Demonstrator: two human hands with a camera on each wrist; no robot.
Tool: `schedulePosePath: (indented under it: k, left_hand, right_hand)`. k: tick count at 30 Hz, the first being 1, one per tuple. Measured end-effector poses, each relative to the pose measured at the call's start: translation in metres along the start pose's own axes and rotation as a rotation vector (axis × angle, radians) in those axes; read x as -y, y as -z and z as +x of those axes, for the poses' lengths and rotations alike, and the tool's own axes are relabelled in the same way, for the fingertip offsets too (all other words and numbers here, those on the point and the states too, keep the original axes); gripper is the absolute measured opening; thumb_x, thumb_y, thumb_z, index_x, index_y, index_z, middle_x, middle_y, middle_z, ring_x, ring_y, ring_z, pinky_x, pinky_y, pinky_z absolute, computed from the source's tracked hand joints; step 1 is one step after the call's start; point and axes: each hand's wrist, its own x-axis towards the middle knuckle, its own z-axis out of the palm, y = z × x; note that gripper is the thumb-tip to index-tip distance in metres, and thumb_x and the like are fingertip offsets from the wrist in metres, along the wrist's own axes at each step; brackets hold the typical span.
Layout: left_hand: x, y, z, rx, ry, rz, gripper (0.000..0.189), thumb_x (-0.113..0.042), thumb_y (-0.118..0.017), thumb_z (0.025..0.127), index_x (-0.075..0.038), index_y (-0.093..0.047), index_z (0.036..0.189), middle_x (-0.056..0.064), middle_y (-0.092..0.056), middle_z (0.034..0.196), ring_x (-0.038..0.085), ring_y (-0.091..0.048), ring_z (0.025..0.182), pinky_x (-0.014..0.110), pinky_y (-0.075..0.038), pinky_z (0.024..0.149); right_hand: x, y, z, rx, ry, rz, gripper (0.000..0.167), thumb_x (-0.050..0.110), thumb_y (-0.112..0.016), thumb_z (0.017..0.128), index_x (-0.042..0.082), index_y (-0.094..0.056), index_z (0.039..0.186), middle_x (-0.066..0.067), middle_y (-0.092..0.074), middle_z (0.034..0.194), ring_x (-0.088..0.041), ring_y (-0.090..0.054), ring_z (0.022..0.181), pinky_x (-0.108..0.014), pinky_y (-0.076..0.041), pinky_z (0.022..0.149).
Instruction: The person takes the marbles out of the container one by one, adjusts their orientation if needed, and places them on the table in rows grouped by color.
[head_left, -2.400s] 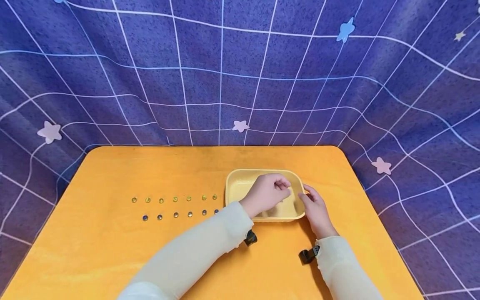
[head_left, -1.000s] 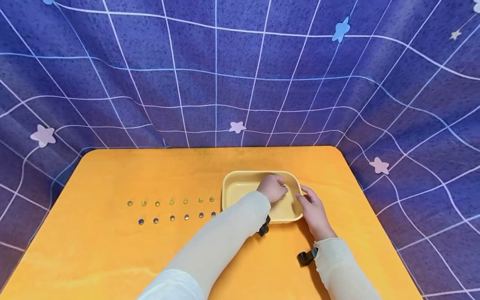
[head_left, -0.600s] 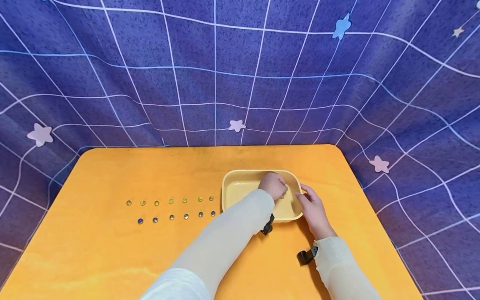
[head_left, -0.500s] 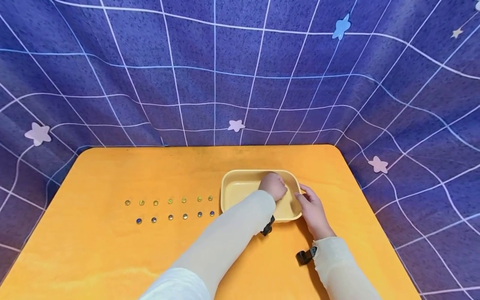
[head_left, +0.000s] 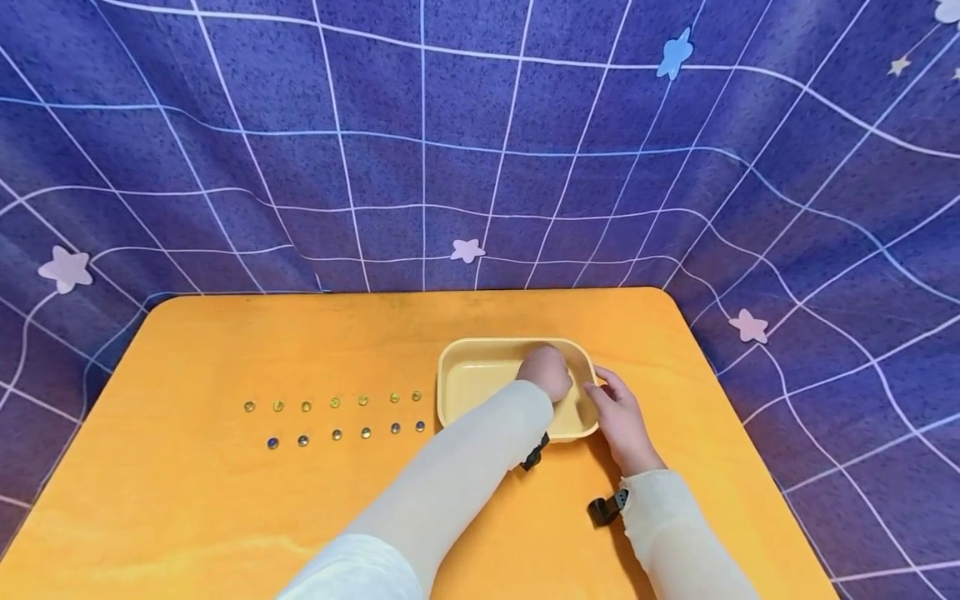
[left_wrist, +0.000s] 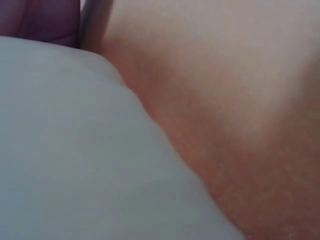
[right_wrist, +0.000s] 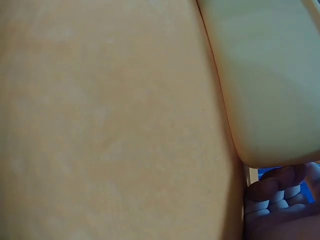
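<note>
A pale yellow rectangular tub (head_left: 465, 387) stands right of centre on the table. My left hand (head_left: 545, 372) reaches down inside it near the right end, knuckles up. Its fingers are hidden under the hand, so whatever they touch is out of sight. In the left wrist view, only a dark bit of the left hand (left_wrist: 45, 20) shows past the sleeve. My right hand (head_left: 622, 421) grips the tub's right end, thumb over the rim and fingers along the outer wall. The right wrist view shows curled fingers (right_wrist: 262, 190) against the tub's corner.
Left of the tub, small shiny round beads lie in two rows: several yellowish ones (head_left: 335, 402) behind, several blue and greyish ones (head_left: 337, 435) in front. The table has an orange cover (head_left: 187, 500). A blue curtain (head_left: 375, 150) hangs behind.
My left hand has gone from above the tub down into it, and its fingers have passed out of sight. The right hand keeps hold of the tub's end. The whole view has shifted slightly.
</note>
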Motion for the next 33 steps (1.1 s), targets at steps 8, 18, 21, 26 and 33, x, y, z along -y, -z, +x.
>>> schedulePosePath:
  k: [8,18,21,26,33]
  left_hand:
    - [-0.004,-0.001,0.0,0.032,-0.01,0.041,0.028,-0.018,-0.065,0.099,-0.015,-0.062,0.071,-0.002,-0.059,0.07,0.014,-0.058,0.072,0.028,-0.051,0.075]
    - [-0.003,0.005,-0.004,-0.028,0.037,-0.206,0.013,-0.015,-0.072,0.094,-0.015,-0.069,0.081,-0.007,-0.062,0.078,0.012,-0.059,0.075,0.027,-0.05,0.074]
    - [-0.004,0.012,-0.011,-0.063,0.038,-0.31,0.01,-0.018,-0.077,0.092,-0.017,-0.071,0.084,-0.009,-0.065,0.081,0.011,-0.061,0.078,0.027,-0.051,0.074]
    - [-0.008,0.024,-0.025,-0.097,-0.011,-0.401,0.009,-0.017,-0.079,0.09,-0.016,-0.075,0.082,-0.008,-0.067,0.079,0.01,-0.061,0.075,0.024,-0.05,0.07]
    - [-0.006,0.038,-0.049,-0.068,-0.072,-0.539,0.009,-0.012,-0.077,0.09,-0.014,-0.072,0.083,-0.005,-0.066,0.07,0.009,-0.061,0.064,0.024,-0.05,0.062]
  right_hand:
    - [-0.001,-0.001,0.001,0.005,-0.017,0.014,0.042,0.024,-0.057,0.107,0.014,-0.056,0.148,-0.024,-0.058,0.115,-0.032,-0.063,0.098,-0.03,-0.058,0.078]
    - [0.0,0.001,0.002,0.014,-0.026,0.023,0.043,0.025,-0.056,0.108,0.014,-0.054,0.149,-0.023,-0.057,0.117,-0.03,-0.063,0.098,-0.03,-0.057,0.078]
    - [0.0,0.0,0.002,0.004,-0.02,0.008,0.042,0.025,-0.056,0.107,0.014,-0.055,0.148,-0.021,-0.058,0.115,-0.027,-0.063,0.095,-0.028,-0.057,0.076]
    - [0.001,0.001,0.001,-0.008,-0.005,-0.013,0.041,0.025,-0.056,0.107,0.015,-0.055,0.147,-0.019,-0.058,0.11,-0.024,-0.062,0.091,-0.027,-0.056,0.074]
    - [0.001,0.001,-0.001,0.012,-0.011,-0.022,0.043,0.026,-0.055,0.108,0.013,-0.053,0.149,-0.02,-0.057,0.113,-0.025,-0.062,0.094,-0.027,-0.056,0.077]
